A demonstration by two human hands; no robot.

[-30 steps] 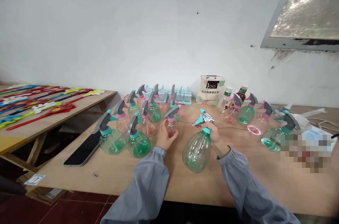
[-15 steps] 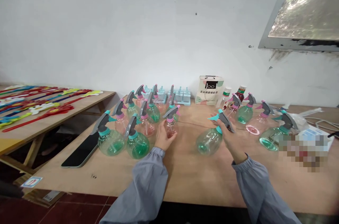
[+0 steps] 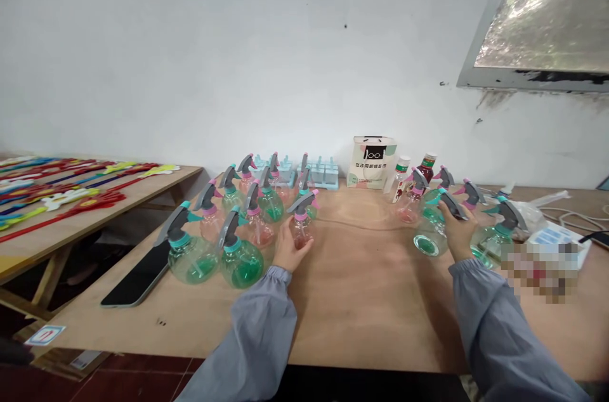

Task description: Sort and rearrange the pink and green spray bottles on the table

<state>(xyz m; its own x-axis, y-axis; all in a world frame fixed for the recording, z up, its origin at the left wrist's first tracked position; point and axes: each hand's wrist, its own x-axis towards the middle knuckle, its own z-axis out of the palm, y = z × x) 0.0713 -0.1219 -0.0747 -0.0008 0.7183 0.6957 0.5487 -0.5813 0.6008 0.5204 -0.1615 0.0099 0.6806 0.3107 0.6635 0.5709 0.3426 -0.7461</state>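
My left hand (image 3: 288,253) is wrapped round the body of a pink spray bottle (image 3: 303,234), which stands upright with a grey head. Held by its head in my right hand (image 3: 459,229) is a green spray bottle (image 3: 429,237), slightly tilted on the right side of the table. To the left of my left hand stand several spray bottles, among them a green one (image 3: 242,264) and a larger clear-green one (image 3: 193,259). Around my right hand are more, including a pink one (image 3: 409,207) and a green one (image 3: 495,240).
A black phone (image 3: 136,278) lies at the left. Along the wall stand pale blue moulds (image 3: 325,174), a paper bag (image 3: 371,164) and two sauce bottles. Cables and a white box (image 3: 556,240) are at the right. Colourful hand-shaped sticks (image 3: 95,199) cover another table.
My right hand has carried the green spray bottle rightward, in among the bottles there. My left hand stays on the pink one. The view has shifted slightly.
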